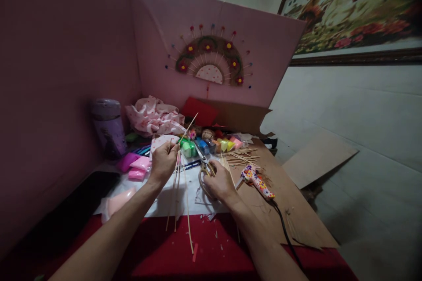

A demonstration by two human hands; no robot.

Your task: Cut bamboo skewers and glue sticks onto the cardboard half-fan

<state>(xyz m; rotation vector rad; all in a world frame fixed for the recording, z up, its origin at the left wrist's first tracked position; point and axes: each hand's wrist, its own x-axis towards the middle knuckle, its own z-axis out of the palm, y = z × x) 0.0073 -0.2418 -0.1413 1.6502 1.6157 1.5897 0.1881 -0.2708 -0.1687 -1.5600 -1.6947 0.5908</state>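
Note:
My left hand [164, 161] is pinched on a thin wooden skewer [190, 125], whose upper end slants up to the right. My right hand [221, 181] grips scissors [204, 167] by their gold-coloured handles, the blades pointing away from me. The blades are apart from the skewer in my left hand. Several long skewers [187, 204] lie below my left hand, their lower ends over the red cloth; I cannot tell if that hand also holds them. White paper [161, 204] lies under both hands.
A flower-patterned glue gun [257, 182] with a black cord lies right on cardboard [283, 210], near a skewer pile [239, 156]. Behind are coloured clay packets [187, 148], crumpled pink fabric [153, 116] and a purple bottle [108, 127]. A decorated half-round fan [209, 59] is against the pink board.

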